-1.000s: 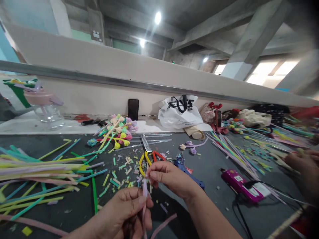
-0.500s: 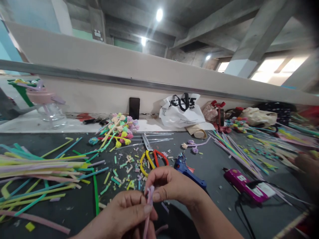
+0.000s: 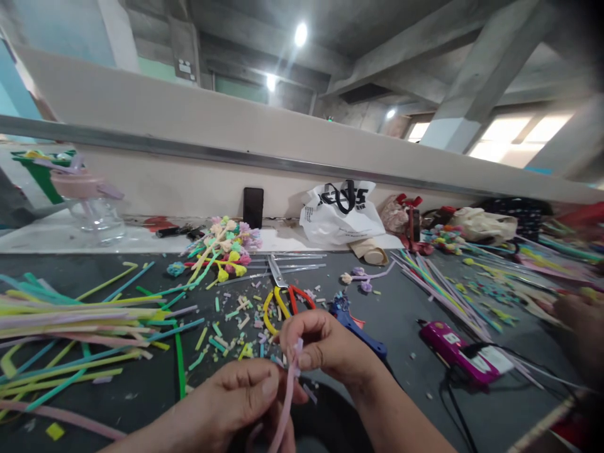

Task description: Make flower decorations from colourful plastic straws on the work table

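Observation:
Just in front of me, my right hand (image 3: 316, 346) pinches the top of a pale pink-lilac pipe cleaner (image 3: 285, 412) between thumb and forefinger. Small lilac loops bunch at that top end, partly covered by the fingertips. My left hand (image 3: 245, 393) is closed beside it, thumb pressed to forefinger at a lilac bit; the stem hangs down past its curled fingers. Beyond the hands lie scissors (image 3: 274, 270) with yellow and red handles. A blue glue gun (image 3: 358, 332) rests right of them. Cut pipe cleaner bits (image 3: 231, 314) are scattered around.
Left lies a pile of coloured pipe cleaners (image 3: 85, 321). Finished flowers (image 3: 226, 245) are heaped at the back, near a phone (image 3: 253, 207) and a white bag (image 3: 342, 214). A magenta power device (image 3: 455, 352) with cables sits right. Another person's hand (image 3: 578, 314) shows at far right.
My right hand has shifted slightly up and right with the pipe cleaner's top end. My left thumb has slid off the stem's front, so more of the stem shows.

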Demonstrator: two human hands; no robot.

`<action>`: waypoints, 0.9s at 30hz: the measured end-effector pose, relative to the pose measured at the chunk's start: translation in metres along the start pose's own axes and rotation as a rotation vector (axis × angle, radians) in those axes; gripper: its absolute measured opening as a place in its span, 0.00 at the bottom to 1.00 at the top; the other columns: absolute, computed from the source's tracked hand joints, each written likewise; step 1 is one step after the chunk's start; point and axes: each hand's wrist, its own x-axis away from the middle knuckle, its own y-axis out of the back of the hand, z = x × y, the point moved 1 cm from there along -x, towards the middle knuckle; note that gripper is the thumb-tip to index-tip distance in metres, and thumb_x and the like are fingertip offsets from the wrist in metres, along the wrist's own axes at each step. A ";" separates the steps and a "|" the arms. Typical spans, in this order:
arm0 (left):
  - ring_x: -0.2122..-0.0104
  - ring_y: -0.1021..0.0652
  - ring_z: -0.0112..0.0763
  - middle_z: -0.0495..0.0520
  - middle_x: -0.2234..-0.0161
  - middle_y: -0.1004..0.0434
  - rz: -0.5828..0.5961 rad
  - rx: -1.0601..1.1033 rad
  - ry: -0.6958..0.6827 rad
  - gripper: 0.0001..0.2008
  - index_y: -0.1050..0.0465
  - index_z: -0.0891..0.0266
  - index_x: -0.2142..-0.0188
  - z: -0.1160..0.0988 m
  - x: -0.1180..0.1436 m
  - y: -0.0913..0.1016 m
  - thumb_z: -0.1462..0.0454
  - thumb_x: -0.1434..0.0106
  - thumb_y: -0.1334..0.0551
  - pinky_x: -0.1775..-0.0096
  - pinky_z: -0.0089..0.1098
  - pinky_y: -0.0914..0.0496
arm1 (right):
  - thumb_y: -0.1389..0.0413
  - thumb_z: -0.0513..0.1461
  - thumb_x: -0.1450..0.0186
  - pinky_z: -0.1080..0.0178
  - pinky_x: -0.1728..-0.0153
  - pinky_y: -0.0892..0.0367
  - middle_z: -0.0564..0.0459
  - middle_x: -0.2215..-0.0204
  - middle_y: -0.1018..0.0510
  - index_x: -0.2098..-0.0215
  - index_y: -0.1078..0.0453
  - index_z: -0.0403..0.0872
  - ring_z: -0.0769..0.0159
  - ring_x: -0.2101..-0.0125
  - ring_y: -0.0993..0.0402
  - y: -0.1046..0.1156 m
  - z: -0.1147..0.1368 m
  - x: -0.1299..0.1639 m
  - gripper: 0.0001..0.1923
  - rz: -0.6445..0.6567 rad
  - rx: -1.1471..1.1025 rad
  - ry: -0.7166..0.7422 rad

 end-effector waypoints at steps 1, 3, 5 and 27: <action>0.85 0.34 0.18 0.52 0.83 0.26 0.014 0.021 -0.013 0.17 0.27 0.67 0.70 0.001 0.000 0.000 0.53 0.45 0.41 0.80 0.20 0.47 | 0.35 0.36 0.52 0.68 0.71 0.38 0.55 0.77 0.28 0.74 0.28 0.42 0.73 0.75 0.32 0.001 -0.001 0.000 0.08 0.006 -0.004 0.017; 0.86 0.36 0.18 0.49 0.85 0.29 0.048 0.085 -0.005 0.16 0.27 0.66 0.71 0.005 -0.001 0.000 0.53 0.47 0.39 0.81 0.20 0.48 | 0.35 0.38 0.52 0.66 0.70 0.38 0.54 0.77 0.28 0.74 0.28 0.43 0.71 0.74 0.32 0.002 -0.002 0.000 0.09 0.026 0.000 0.036; 0.86 0.36 0.17 0.48 0.85 0.30 0.074 0.154 0.024 0.16 0.28 0.65 0.70 0.009 -0.003 0.001 0.53 0.50 0.37 0.82 0.19 0.49 | 0.35 0.38 0.52 0.66 0.70 0.39 0.53 0.76 0.28 0.73 0.28 0.43 0.70 0.73 0.33 0.003 -0.003 0.000 0.10 0.046 0.024 0.039; 0.83 0.26 0.24 0.48 0.80 0.26 0.025 0.101 0.171 0.15 0.39 0.62 0.71 0.017 -0.012 0.010 0.54 0.47 0.39 0.82 0.20 0.40 | 0.38 0.43 0.49 0.65 0.64 0.40 0.49 0.61 0.28 0.54 0.33 0.46 0.70 0.69 0.34 0.018 0.013 -0.002 0.25 -0.111 0.056 0.126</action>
